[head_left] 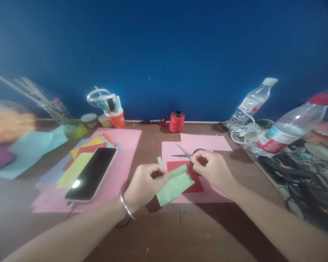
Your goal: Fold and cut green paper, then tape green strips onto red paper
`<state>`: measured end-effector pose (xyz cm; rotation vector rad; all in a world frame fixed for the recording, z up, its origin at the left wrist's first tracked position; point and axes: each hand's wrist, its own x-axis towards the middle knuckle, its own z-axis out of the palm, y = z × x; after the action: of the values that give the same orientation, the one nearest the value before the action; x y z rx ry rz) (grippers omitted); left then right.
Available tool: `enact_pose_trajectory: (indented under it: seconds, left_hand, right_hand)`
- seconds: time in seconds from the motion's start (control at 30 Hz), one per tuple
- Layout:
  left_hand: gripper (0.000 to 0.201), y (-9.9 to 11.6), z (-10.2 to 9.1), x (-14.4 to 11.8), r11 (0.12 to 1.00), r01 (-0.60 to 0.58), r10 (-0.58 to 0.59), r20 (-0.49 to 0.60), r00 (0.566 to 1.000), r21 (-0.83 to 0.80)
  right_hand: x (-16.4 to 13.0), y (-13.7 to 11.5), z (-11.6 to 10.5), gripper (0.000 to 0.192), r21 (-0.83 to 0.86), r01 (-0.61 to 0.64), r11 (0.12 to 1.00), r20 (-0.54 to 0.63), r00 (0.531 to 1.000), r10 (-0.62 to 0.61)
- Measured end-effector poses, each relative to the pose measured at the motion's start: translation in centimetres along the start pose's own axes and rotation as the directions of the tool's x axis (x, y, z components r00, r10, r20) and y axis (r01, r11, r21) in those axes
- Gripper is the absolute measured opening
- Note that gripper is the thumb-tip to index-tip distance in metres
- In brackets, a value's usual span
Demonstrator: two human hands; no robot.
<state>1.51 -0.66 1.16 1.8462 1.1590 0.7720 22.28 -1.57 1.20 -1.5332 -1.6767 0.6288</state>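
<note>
on brown desk, left hand pinches green paper; right hand grips open scissors, handles hidden.

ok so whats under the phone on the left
The phone lies on a fanned stack of coloured paper sheets: yellow, red and orange edges show, all resting on a large pink sheet. Whatever lies directly beneath the phone is covered.

Scissors handles behind right hand
</note>
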Motion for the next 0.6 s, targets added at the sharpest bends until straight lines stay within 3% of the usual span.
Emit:
enact_pose_trajectory:
  seconds: [0.07,0.13,0.2,0.27,0.43,0.6]
  left_hand:
    - [0.017,-0.1,0.0,0.1,0.999,0.016,-0.016,-0.004,1.0,-0.031]
    - [0.015,-0.2,0.1,0.2,0.999,0.016,-0.014,0.022,1.0,-0.052]
    - [0.013,-0.3,0.2,0.1,0.999,-0.01,0.012,0.038,0.999,-0.045]
    - [0.009,-0.3,0.2,0.0,0.996,-0.082,0.082,0.008,0.997,0.02]
    - [0.018,-0.2,0.2,-0.2,0.882,-0.369,0.399,-0.051,0.915,0.293]
    - [0.015,-0.1,0.3,-0.2,0.797,-0.443,0.497,-0.029,0.867,0.41]
  right_hand:
    - [0.2,0.0,-0.2,0.008,0.115,-0.02,0.993,-0.029,0.999,0.023]
    - [0.1,-0.6,0.1,0.011,0.205,0.008,0.979,0.038,0.999,-0.016]
    - [-0.5,-1.5,0.7,0.008,0.177,0.047,0.983,0.155,0.985,-0.075]
    - [-1.1,-2.2,1.4,0.01,0.083,0.113,0.99,0.173,0.977,-0.126]
    - [-2.3,-2.6,2.6,0.012,-0.068,0.33,0.941,0.07,0.943,-0.326]
    - [-2.7,-2.7,3.2,0.012,-0.067,0.415,0.907,0.031,0.91,-0.414]
